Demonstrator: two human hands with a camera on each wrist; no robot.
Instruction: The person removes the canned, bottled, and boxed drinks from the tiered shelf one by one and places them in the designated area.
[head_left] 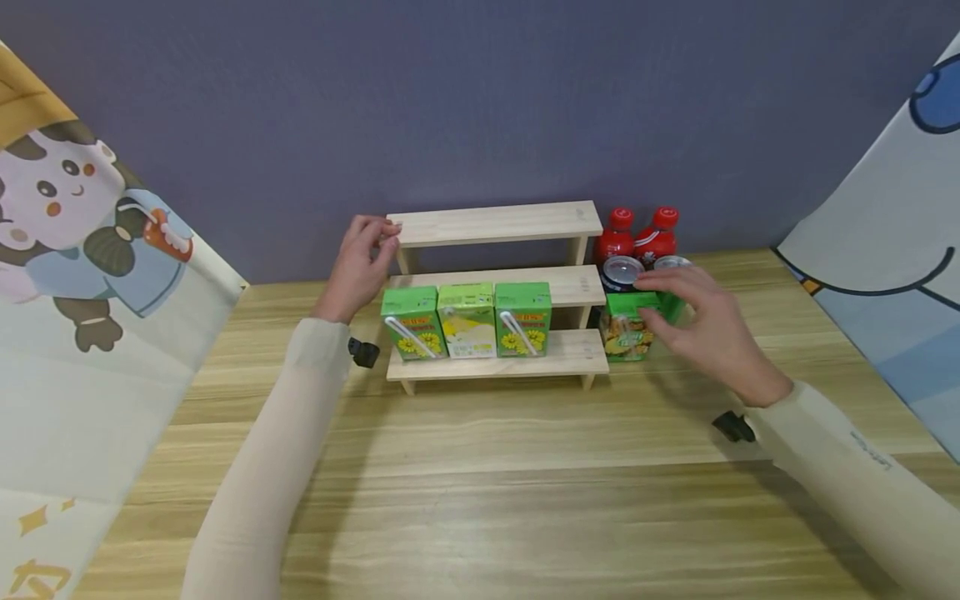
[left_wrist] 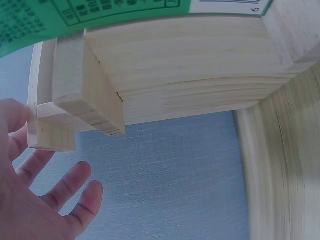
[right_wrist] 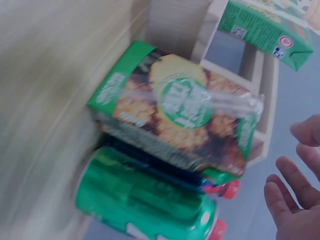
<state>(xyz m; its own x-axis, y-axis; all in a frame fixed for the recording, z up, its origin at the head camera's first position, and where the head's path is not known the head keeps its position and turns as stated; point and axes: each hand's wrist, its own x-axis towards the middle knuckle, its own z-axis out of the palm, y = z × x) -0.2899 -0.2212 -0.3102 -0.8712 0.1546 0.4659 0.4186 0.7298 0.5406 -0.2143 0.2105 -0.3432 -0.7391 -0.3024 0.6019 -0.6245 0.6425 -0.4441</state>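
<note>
A three-step wooden shelf (head_left: 495, 223) stands against the back wall. My left hand (head_left: 358, 265) pinches the left end of its top board; in the left wrist view, thumb and forefinger meet that end while the other fingers (left_wrist: 75, 185) spread away. Over the drinks at the shelf's right side hovers my right hand (head_left: 708, 337), holding nothing. Its nearest things are a green carton with pineapple pictures (right_wrist: 185, 102) and a green can (right_wrist: 145, 195). In the right wrist view a gap separates the fingers from the carton.
Three green and yellow drink cartons (head_left: 467, 321) with straws line the lowest step. Behind the pineapple carton are a dark can (head_left: 622, 272) and two red-capped bottles (head_left: 657, 240). Wooden tabletop (head_left: 480, 500) spreads in front; printed side panels (head_left: 97, 250) flank it.
</note>
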